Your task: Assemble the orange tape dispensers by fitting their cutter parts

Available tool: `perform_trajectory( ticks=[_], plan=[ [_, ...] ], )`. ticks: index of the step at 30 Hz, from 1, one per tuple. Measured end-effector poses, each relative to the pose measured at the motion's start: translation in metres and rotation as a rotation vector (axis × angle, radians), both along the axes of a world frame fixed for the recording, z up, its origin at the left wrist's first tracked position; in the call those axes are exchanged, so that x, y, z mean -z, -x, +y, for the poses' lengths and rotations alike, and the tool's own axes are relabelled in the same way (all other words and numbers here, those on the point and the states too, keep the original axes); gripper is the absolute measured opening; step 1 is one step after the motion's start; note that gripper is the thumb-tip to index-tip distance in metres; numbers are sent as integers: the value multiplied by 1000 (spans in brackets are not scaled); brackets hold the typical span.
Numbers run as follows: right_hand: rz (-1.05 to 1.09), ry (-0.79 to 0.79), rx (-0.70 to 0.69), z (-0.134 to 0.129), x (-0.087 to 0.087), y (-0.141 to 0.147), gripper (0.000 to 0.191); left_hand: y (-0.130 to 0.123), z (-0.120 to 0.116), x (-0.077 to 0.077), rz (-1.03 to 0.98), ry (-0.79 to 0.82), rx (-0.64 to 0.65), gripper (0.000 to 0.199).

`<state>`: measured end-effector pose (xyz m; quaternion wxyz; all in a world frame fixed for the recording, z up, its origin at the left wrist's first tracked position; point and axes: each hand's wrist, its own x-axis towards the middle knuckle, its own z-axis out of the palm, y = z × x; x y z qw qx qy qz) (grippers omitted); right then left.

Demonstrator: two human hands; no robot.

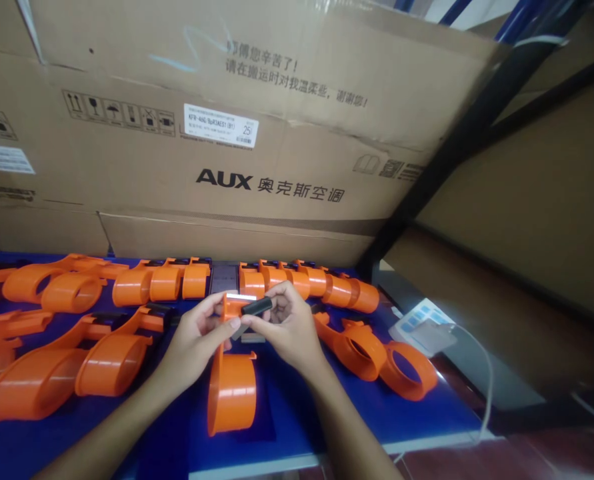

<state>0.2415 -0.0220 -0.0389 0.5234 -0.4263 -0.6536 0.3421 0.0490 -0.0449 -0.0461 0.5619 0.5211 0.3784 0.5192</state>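
Note:
An orange tape dispenser (233, 393) hangs in front of me, its ring at the bottom and a toothed metal blade along its top edge. My left hand (201, 333) grips the dispenser's upper frame, thumb on the near side. Between the thumb and fingers of my right hand (289, 327) is a short black roller (257, 307), held against the dispenser's head just under the blade. A grey piece shows below the roller, near my left thumb; its kind is unclear. Some fingertips of both hands are hidden behind the parts.
Several orange dispensers (111, 363) stand in rows on the blue table (297, 427), left and right, many with black parts on top. Cardboard cartons (287, 153) rise behind. A dark rack post (427, 173) and a white card with a cord (421, 327) are at the right.

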Motion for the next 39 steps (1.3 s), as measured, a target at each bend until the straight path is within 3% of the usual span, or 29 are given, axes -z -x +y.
perform_trajectory(
  ticks=[6, 14, 17, 22, 24, 27, 29, 33, 36, 39],
  plan=[
    [-3, -15, -25, -2, 1, -1, 32, -1, -3, -2, 14, 9, -14, 59],
    [-69, -82, 15, -5, 5, 5, 28, -1, -2, 6, 26, 53, -13, 65],
    [-147, -115, 82, -9, 3, 9, 32, -3, 0, 8, 38, 47, -4, 57],
    [-140, -99, 41, -7, -5, -1, 28, -3, 1, 6, -3, 57, -29, 41],
    [-244, -80, 165, -2, -10, -15, 36, -2, 1, 4, -52, 90, -52, 42],
    [-668, 60, 426, 5, -16, -34, 37, 1, 2, 4, -121, 147, -73, 45],
    [-905, 175, 488, 7, -16, -38, 31, 2, 2, 3, -136, 163, -68, 45],
    [-1102, 246, 409, 7, -9, -28, 36, 2, 3, 3, -123, 156, -54, 43],
    [-1152, 245, 346, 7, -3, -17, 44, 1, 4, 4, -125, 147, -67, 45],
    [-1155, 237, 288, 6, -2, -14, 38, 1, 4, 4, -133, 149, -79, 45]
  ],
)
